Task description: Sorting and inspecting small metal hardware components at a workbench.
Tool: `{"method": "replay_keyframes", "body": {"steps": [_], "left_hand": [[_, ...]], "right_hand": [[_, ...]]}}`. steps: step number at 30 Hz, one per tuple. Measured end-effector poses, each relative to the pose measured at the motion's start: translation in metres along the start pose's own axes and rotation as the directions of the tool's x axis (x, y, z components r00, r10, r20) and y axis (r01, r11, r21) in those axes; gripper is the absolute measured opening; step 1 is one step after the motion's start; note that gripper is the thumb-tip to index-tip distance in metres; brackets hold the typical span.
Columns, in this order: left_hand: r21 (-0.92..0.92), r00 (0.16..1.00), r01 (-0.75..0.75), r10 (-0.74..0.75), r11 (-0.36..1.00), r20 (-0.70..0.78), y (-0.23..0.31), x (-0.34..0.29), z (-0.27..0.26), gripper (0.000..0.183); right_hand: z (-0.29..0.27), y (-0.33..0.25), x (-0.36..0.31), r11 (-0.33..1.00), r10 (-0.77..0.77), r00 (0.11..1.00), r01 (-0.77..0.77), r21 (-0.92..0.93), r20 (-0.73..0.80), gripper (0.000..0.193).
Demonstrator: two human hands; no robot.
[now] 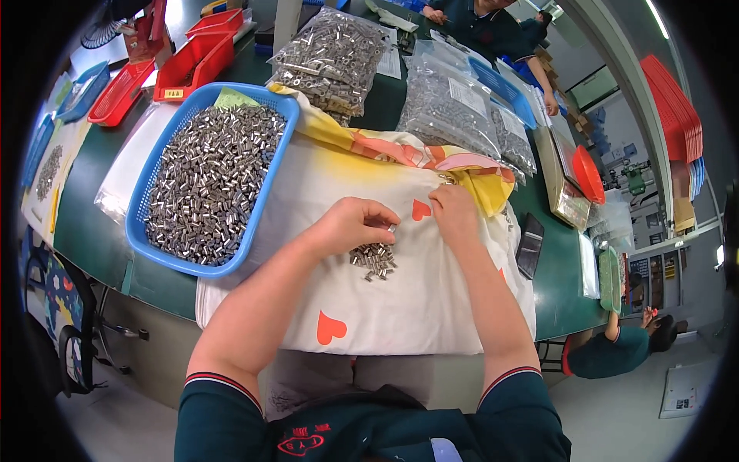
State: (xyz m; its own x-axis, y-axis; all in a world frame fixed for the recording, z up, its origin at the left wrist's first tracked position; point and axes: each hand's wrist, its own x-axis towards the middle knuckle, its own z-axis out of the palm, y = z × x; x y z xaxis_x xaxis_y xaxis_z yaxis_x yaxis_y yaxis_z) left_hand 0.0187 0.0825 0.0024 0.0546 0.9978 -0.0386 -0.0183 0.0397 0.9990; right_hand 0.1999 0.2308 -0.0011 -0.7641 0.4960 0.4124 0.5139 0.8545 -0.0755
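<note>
Silver metal glints at the left hand [352,225], whose thumb and fingers appear pinched on one small tube [392,229]. Just below those fingertips, toward the body, lies a loose pile of tubes [374,263], their long axes in mixed directions; the left hand is nearer to it. The right hand [454,209] is curled beside the yellow fold of the cloth [416,312]; whether it grips anything, I cannot tell. Farther left, a blue basket [272,179] of similar tubes slants on the green bench [92,235].
</note>
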Motion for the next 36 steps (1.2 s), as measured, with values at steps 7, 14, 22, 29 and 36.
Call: {"method": "replay_keyframes", "body": {"steps": [7, 14, 22, 29, 36], "left_hand": [[0.01, 1.0, 0.001, -0.002, 1.0, 0.026, 0.0, -0.001, -0.002, 0.025], [0.09, 0.999, 0.034, -0.036, 0.995, 0.022, 0.003, -0.006, -0.002, 0.026], [-0.006, 0.991, 0.037, -0.037, 0.999, -0.131, 0.004, -0.003, -0.008, 0.026], [0.698, 0.866, 0.002, 0.348, 0.716, -0.359, 0.008, -0.005, -0.019, 0.022], [0.895, 0.747, -0.059, 0.614, 0.442, -0.254, 0.01, -0.008, -0.01, 0.023]], "right_hand": [[-0.01, -0.003, 0.003, 0.986, -0.062, 0.993, 0.077, -0.146, 0.104, 0.004], [-0.02, -0.015, 0.009, 0.967, 0.043, 0.966, 0.024, -0.253, 0.255, 0.004], [-0.042, -0.029, -0.007, 0.99, 0.141, 0.981, -0.137, -0.039, 0.135, 0.006], [-0.09, -0.034, -0.08, 0.969, 0.195, 0.981, -0.191, 0.154, -0.01, 0.009], [-0.14, -0.032, -0.168, 0.928, 0.328, 0.938, -0.296, 0.228, -0.116, 0.01]]}}
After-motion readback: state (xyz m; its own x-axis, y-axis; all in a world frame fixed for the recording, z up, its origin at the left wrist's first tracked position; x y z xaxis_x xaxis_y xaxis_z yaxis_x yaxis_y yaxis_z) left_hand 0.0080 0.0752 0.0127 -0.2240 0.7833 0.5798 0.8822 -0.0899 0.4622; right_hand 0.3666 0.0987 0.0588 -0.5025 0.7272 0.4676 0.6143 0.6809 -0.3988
